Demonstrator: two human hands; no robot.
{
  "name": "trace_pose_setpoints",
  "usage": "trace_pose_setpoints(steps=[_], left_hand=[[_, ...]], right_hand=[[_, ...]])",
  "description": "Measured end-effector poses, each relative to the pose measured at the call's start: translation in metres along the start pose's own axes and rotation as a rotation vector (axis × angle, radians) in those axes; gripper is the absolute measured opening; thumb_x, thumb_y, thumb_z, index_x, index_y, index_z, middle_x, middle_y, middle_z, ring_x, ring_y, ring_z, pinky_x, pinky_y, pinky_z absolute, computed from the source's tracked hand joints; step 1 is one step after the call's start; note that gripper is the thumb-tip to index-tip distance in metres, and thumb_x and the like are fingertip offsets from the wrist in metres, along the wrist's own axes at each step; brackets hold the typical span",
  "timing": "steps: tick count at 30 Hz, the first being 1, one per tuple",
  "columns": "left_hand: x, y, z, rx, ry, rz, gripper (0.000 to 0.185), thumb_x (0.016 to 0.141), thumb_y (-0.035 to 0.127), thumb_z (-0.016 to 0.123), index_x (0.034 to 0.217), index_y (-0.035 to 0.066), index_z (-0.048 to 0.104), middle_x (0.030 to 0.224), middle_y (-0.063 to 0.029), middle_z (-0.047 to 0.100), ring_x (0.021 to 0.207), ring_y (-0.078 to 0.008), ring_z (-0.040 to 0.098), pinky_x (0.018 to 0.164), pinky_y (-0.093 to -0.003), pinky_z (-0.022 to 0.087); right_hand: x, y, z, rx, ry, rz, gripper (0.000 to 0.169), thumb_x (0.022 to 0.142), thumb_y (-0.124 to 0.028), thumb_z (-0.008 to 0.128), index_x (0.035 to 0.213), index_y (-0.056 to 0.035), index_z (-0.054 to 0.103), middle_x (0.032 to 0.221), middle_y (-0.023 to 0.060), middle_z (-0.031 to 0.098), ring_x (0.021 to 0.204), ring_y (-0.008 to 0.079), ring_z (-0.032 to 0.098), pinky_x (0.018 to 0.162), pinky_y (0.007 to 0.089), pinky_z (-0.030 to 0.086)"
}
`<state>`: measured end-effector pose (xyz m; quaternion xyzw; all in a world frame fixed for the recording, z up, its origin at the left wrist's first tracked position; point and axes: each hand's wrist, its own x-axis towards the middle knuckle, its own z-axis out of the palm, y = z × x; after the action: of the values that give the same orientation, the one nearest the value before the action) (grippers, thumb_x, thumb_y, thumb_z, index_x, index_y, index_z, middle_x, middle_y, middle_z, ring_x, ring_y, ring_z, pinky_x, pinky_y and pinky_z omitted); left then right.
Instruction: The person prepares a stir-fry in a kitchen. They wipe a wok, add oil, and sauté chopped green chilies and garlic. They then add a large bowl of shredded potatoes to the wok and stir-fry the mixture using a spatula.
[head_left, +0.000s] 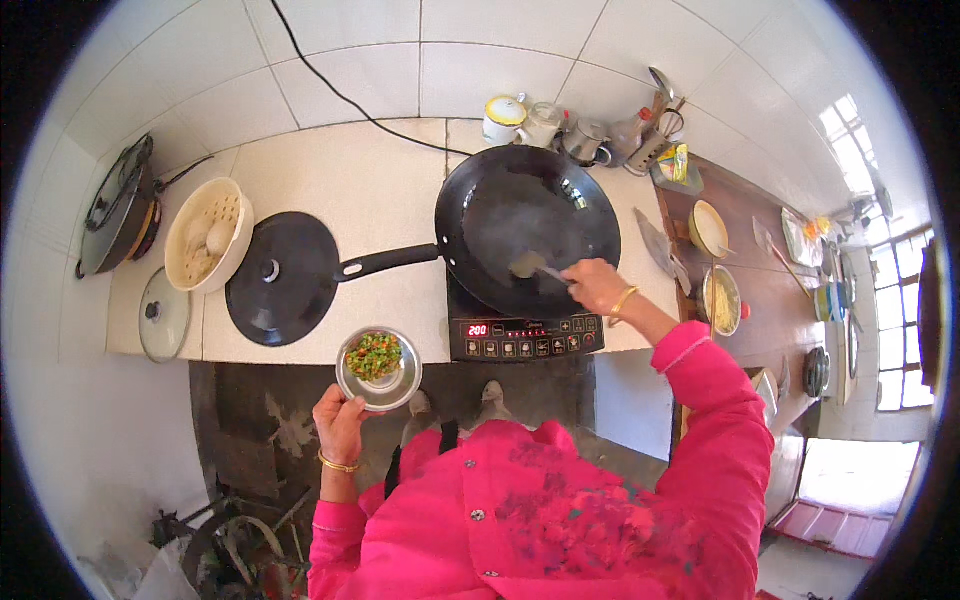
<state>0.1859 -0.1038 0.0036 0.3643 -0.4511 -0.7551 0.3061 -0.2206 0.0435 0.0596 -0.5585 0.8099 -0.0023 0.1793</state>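
Note:
My left hand (342, 420) grips the rim of a small metal bowl (405, 390), which holds chopped green and orange vegetables (373, 356) heaped to one side. The bowl is in front of the counter's near edge. A black wok (517, 202) rests on an induction cooktop (525, 339) with lit red digits. My right hand (596, 287) is closed on the handle of a utensil (553, 274) over the wok's near right side. Its head is down in the wok, at a pale yellowish patch (527, 264); the utensil's exact kind is unclear.
Left of the wok lie a black lid (281, 300), a cream colander (244, 251) with pale food, a glass lid (163, 315) and another pan (120, 225). Behind stand a lidded enamel mug (504, 120) and jars. A cleaver (656, 244) and bowls (709, 229) are at the right.

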Motion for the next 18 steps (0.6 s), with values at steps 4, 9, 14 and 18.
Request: trace_pose_setpoints(steps=[4,9,14,18], left_hand=[[0.016,0.008,-0.017,-0.04,-0.041,-0.027,0.007,0.08,-0.003,0.048,0.085,-0.005,0.053,0.081,-0.011,0.06,0.068,-0.0174,0.061,0.062,-0.0351,0.057],[0.028,0.017,-0.038,0.013,-0.11,-0.018,0.007,0.081,-0.003,0.047,0.084,-0.004,0.053,0.081,-0.0108,0.06,0.068,-0.0166,0.061,0.061,-0.0339,0.056],[0.035,0.025,-0.037,0.017,-0.071,-0.036,0.007,0.081,-0.003,0.046,0.084,-0.004,0.053,0.08,-0.0106,0.06,0.067,-0.0164,0.061,0.061,-0.0322,0.055],[0.043,0.028,-0.037,0.042,-0.087,-0.011,0.006,0.081,-0.002,0.047,0.084,-0.004,0.052,0.081,-0.0106,0.059,0.068,-0.0172,0.061,0.062,-0.0323,0.055]], right_hand=[[0.049,-0.031,0.019,0.135,0.206,0.077,0.017,0.075,-0.012,0.056,0.088,-0.0047,0.065,0.087,0.0201,0.061,0.084,0.0389,0.058,0.076,0.0444,0.048],[0.076,0.001,0.02,0.132,0.292,0.347,0.016,0.077,-0.016,0.056,0.086,-0.0057,0.065,0.092,0.0197,0.06,0.089,0.0378,0.058,0.078,0.0432,0.047],[0.009,0.009,0.008,0.082,0.119,0.406,0.017,0.075,-0.015,0.057,0.087,-0.0065,0.066,0.088,0.0199,0.06,0.086,0.0375,0.058,0.077,0.0439,0.047],[-0.017,-0.014,-0.007,0.088,0.014,0.094,0.016,0.073,-0.011,0.056,0.084,-0.004,0.065,0.083,0.0211,0.061,0.082,0.0383,0.059,0.075,0.045,0.047]])
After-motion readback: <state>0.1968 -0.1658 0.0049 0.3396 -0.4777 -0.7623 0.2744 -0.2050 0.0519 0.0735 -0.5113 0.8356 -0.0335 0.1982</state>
